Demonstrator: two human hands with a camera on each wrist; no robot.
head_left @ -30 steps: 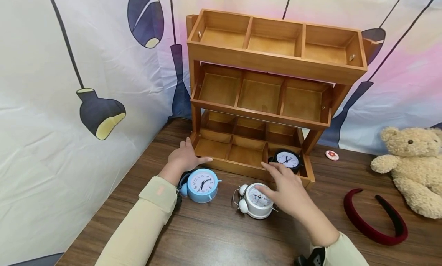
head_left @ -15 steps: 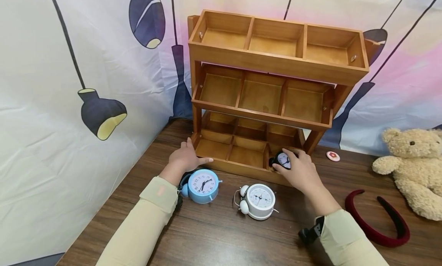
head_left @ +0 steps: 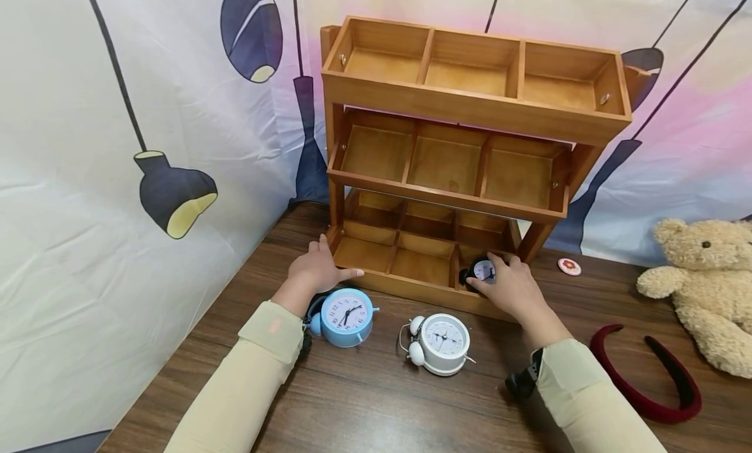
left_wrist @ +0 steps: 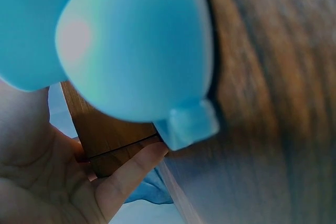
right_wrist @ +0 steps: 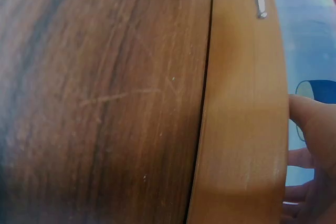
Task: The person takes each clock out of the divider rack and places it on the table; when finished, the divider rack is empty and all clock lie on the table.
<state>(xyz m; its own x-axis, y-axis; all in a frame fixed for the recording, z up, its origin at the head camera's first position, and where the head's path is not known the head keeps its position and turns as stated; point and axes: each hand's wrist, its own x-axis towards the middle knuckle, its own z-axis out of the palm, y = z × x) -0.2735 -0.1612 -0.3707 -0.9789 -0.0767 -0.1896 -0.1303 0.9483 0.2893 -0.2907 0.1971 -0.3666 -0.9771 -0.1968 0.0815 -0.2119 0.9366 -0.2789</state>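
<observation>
A wooden three-tier rack (head_left: pixel 470 104) stands on the table. In its bottom right front compartment sits a black alarm clock (head_left: pixel 484 270), which my right hand (head_left: pixel 515 292) grips between thumb and fingers. My left hand (head_left: pixel 314 268), thumb outstretched, rests at the front left corner of the bottom tier. Just below that hand a blue alarm clock (head_left: pixel 346 317) lies face up; the left wrist view shows its blue bell (left_wrist: pixel 136 45) close by, beside the hand (left_wrist: pixel 68 177). The right wrist view shows fingers (right_wrist: pixel 310 121) behind the tier's front board (right_wrist: pixel 244 108), the black clock hidden.
A white alarm clock (head_left: pixel 443 344) lies on the table (head_left: pixel 376 401) in front of the rack. To the right are a dark red headband (head_left: pixel 643 391), a small round badge with a red flower (head_left: pixel 569 266) and a teddy bear (head_left: pixel 707 290). Printed cloth (head_left: pixel 106 257) hangs behind.
My right hand has moved from above the white clock up to the black clock and taken hold of it, and the clock's face has tilted. My left hand has stayed in place.
</observation>
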